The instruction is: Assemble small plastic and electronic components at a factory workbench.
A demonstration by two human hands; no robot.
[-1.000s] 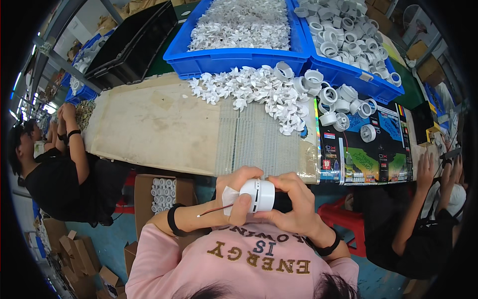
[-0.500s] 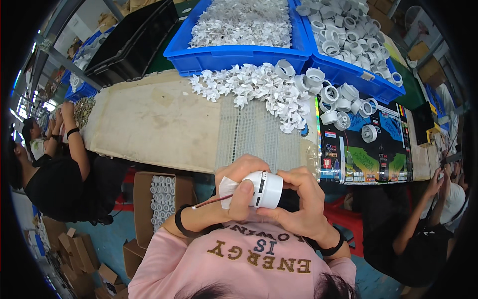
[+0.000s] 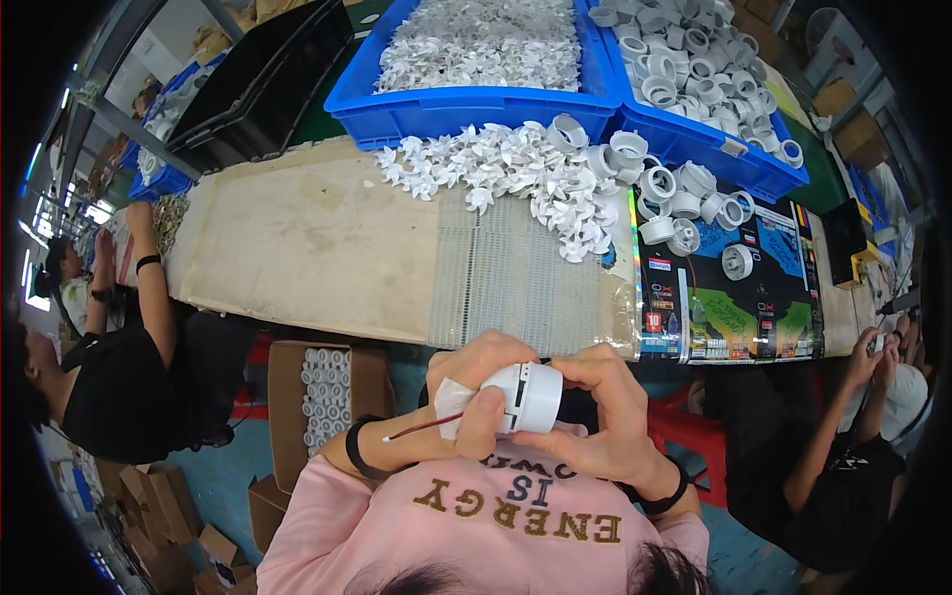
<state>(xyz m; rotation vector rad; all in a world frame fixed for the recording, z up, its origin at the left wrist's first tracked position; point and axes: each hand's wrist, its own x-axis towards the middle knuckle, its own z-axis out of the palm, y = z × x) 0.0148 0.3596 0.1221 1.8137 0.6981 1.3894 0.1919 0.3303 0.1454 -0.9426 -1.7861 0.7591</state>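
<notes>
1. Workshop tabletop [image 3: 297,248] of pale board runs across the view, with co-workers seated at both ends and cartons on the floor below.

2. At the far left of the tabletop stands a black crate [image 3: 263,84]; next to it a blue bin of small white vanes [image 3: 476,50], then a second blue bin of white rings [image 3: 694,69]. Loose vanes and rings spill in a heap [image 3: 535,178] in front of both bins.

3. Below the tabletop edge a cardboard box of white tubes [image 3: 325,392] sits open, near the person's left elbow.

4. The left hand [image 3: 481,392] is closed around the left end of a round white housing [image 3: 526,397], thumb pressed on its face; a red wire [image 3: 416,428] trails out leftward from under that grip.

5. The right hand [image 3: 610,416] is clamped on the housing's right, darker end, fingers wrapped over the top. The piece is held close to the chest, off the tabletop, between both hands.

6. To do this step well, judging from the hold: keep the two halves square to each other, press evenly with the thumb rather than at one rim, and keep the wire out of the seam so it is not pinched.

7. Right of the hands, a glossy printed sheet [image 3: 734,297] lies on the tabletop with a few rings on it.
</notes>
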